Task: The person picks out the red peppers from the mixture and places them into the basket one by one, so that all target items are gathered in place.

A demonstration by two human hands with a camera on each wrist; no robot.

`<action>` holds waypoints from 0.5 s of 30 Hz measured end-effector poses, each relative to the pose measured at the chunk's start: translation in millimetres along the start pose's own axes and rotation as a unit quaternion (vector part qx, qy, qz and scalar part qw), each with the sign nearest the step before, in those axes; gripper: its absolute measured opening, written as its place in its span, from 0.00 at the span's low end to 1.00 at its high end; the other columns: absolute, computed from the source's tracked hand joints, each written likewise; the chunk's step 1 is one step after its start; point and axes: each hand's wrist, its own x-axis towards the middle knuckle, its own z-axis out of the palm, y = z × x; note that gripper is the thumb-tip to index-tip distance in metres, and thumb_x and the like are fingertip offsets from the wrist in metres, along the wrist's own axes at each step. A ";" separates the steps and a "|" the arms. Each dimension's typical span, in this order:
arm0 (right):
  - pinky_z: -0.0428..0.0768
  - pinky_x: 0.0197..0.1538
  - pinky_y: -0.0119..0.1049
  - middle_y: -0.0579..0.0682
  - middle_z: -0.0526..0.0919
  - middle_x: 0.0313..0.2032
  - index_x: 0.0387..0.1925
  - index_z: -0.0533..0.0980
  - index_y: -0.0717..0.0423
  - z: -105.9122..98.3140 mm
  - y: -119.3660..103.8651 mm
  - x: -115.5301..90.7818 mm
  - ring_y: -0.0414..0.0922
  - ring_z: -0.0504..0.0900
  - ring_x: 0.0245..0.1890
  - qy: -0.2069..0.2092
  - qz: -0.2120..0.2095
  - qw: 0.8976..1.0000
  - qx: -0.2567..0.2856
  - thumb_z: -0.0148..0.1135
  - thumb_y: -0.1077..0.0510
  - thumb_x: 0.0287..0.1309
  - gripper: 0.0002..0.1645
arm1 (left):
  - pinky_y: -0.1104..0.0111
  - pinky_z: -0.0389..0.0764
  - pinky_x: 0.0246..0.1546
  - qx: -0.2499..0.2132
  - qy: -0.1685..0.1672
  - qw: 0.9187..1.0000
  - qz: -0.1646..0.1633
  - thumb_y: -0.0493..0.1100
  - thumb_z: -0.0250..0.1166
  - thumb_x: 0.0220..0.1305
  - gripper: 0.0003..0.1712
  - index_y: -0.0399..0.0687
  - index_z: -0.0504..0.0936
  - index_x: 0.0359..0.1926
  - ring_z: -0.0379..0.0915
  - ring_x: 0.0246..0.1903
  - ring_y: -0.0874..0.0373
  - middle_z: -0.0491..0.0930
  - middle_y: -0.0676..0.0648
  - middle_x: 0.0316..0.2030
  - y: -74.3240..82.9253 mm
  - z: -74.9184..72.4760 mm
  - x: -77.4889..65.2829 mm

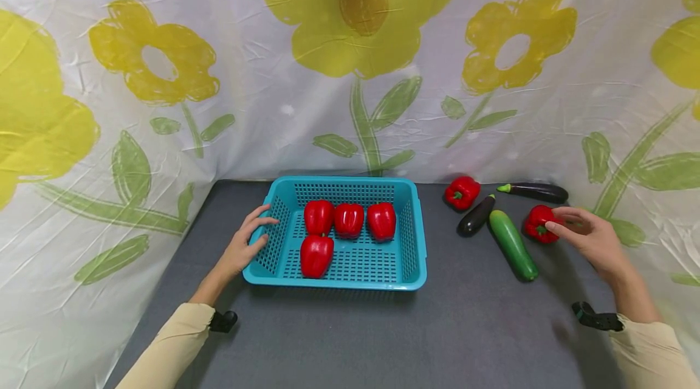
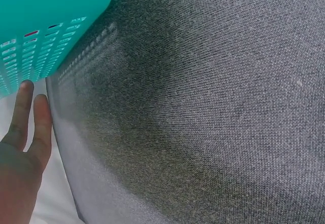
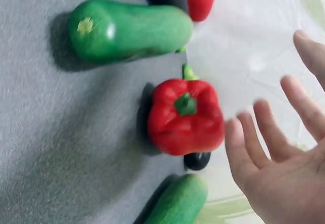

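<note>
Left grip (image 1: 240, 247) spread beside blue basket (image 1: 339, 285), four red peppers (image 1: 349, 220) inside, right grip (image 1: 595, 242) spread

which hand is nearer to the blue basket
The left hand. It is at the left rim of the blue basket; the right hand is well off to the right, by a red pepper beyond the zucchini.

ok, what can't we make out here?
Left wrist: most of the peppers in the basket, hidden by its wall.
Right wrist: middle of rear eggplant, behind the near pepper.
Right wrist: end of lower green vegetable, cut by bottom edge.
Right wrist: fingertips of right hand, blurred.
</note>
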 end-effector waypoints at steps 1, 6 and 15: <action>0.74 0.43 0.21 0.35 0.77 0.54 0.63 0.75 0.57 -0.6 0.4 -0.1 0.31 0.77 0.51 0.010 0.006 1.000 -0.013 0.67 0.55 0.67 0.26 | 0.34 0.53 0.61 0.000 0.000 1.000 0.000 0.25 0.55 0.68 0.19 0.31 0.77 0.58 0.45 0.74 0.38 0.55 0.37 0.75 -0.1 0.0 0.0; 0.70 0.44 0.23 0.53 0.60 0.74 0.71 0.70 0.45 0.1 5.0 1.6 0.63 0.63 0.69 0.009 0.035 0.999 -0.041 0.68 0.50 0.66 0.34 | 0.32 0.52 0.61 0.001 0.003 1.000 -0.002 0.24 0.55 0.67 0.19 0.31 0.77 0.58 0.45 0.73 0.36 0.55 0.36 0.75 0.3 -0.1 0.0; 0.55 0.63 0.72 0.64 0.42 0.78 0.79 0.59 0.46 9.6 20.2 12.3 0.74 0.47 0.72 0.008 0.077 0.997 -0.009 0.69 0.46 0.65 0.47 | 0.32 0.54 0.60 -0.002 0.008 1.000 0.004 0.24 0.56 0.67 0.20 0.32 0.77 0.58 0.47 0.73 0.35 0.56 0.36 0.75 2.6 0.3 -0.3</action>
